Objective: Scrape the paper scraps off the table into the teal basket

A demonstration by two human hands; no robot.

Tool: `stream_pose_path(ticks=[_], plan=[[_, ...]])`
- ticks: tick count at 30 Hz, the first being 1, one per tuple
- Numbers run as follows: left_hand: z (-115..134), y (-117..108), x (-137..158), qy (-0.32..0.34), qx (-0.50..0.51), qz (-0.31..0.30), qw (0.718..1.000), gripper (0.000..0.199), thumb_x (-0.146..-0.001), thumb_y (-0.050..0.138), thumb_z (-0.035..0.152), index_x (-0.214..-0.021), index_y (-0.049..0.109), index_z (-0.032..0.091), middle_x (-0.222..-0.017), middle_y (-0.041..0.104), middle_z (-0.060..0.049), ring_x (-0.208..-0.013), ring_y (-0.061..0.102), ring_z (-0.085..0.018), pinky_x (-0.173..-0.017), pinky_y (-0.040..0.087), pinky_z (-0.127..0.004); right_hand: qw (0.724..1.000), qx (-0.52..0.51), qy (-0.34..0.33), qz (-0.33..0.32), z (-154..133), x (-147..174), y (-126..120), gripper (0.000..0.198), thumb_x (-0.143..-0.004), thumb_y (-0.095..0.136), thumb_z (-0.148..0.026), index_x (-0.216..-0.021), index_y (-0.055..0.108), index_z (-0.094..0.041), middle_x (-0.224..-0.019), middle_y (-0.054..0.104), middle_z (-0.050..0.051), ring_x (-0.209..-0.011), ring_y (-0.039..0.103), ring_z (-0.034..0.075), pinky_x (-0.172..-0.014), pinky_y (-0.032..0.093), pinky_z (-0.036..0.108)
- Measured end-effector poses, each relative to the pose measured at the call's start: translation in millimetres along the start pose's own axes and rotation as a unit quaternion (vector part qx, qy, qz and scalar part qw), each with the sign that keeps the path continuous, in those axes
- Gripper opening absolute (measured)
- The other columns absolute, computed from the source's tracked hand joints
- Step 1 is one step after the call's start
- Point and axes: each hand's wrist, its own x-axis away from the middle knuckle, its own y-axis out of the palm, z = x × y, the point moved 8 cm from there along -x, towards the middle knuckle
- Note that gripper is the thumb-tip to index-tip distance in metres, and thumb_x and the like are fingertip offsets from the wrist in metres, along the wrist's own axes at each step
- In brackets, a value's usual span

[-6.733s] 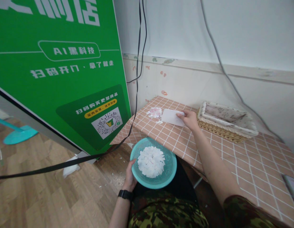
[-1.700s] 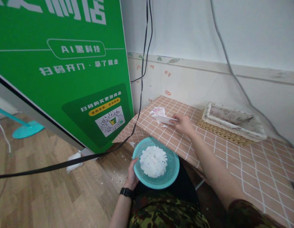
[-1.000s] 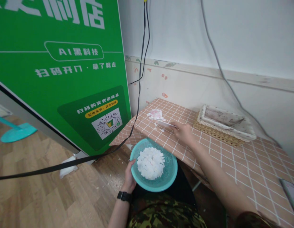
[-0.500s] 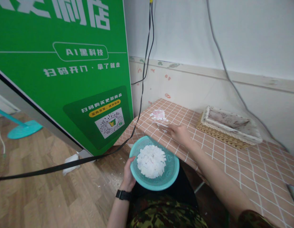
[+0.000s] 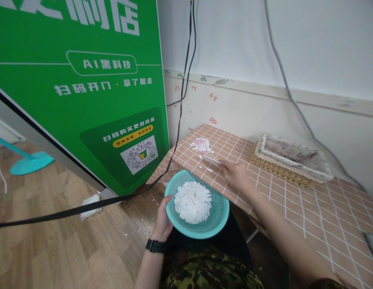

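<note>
My left hand [image 5: 164, 220] grips the left rim of a turquoise plastic colander [image 5: 221, 222], which sits over my lap just below the table edge. A heap of small white paper scraps [image 5: 192, 202] fills its middle. Above the tabletop, my right hand [image 5: 235, 173] is closed on a thin, flat white strip [image 5: 210, 161], perhaps a card; its exact kind is unclear. The strip points left, close to a few loose scraps on the cloth. Farther back lies a small pile of white and pinkish paper scraps [image 5: 202, 144].
A checked brown tablecloth [image 5: 282, 200] covers the table. A lined wicker basket [image 5: 290, 162] stands near the wall. A black strap [image 5: 114, 202] crosses left of the colander, before a green cabinet [image 5: 84, 104]. A dark flat device [image 5: 371, 244] lies at the right edge.
My right hand has shifted slightly right and toward me, and the white strip shows more of its length. The colander has moved a little up and right with my left hand.
</note>
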Motion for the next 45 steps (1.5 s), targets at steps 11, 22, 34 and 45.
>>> stream_pose_path(ticks=[11,22,34,45], plan=[[11.3,1.4,-7.3,0.009,-0.013,-0.012,1.000,0.024,-0.071,0.064,0.028,-0.087,0.066,0.010,-0.076,0.072,-0.007,-0.076,0.067,-0.024,-0.077,0.051,-0.035,0.999,0.033,0.014,-0.020,-14.0,-32.9,9.9,0.031,-0.087,0.041,-0.029,-0.105,0.065,-0.022,-0.078,0.070,0.006,-0.068,0.063,0.019,-0.063,0.039,0.026],[9.7,7.8,-1.0,-0.013,0.003,-0.032,0.999,0.030,-0.074,0.061,0.029,-0.096,0.065,0.009,-0.086,0.073,-0.010,-0.082,0.067,-0.025,-0.081,0.049,-0.037,0.987,-0.145,-0.056,-0.034,-38.8,11.3,-13.5,0.022,-0.085,0.049,-0.023,-0.093,0.069,-0.021,-0.077,0.070,0.001,-0.056,0.058,0.011,-0.056,0.040,0.022],[10.1,7.1,3.9,0.000,-0.008,0.000,1.000,0.025,-0.073,0.062,0.027,-0.089,0.066,0.009,-0.080,0.073,-0.009,-0.078,0.067,-0.024,-0.080,0.050,-0.036,0.989,-0.073,-0.122,-0.025,-72.1,41.6,-11.5,0.031,-0.089,0.042,-0.025,-0.113,0.060,-0.018,-0.077,0.069,0.004,-0.064,0.062,0.013,-0.060,0.042,0.023],[4.4,2.3,-1.8,-0.002,-0.001,0.004,1.000,0.026,-0.071,0.063,0.028,-0.090,0.066,0.010,-0.080,0.072,-0.009,-0.079,0.067,-0.026,-0.078,0.050,-0.036,0.995,-0.040,0.051,0.070,20.8,-18.3,-32.1,0.028,-0.082,0.051,-0.032,-0.097,0.071,-0.020,-0.084,0.072,0.006,-0.064,0.065,0.017,-0.060,0.045,0.026]])
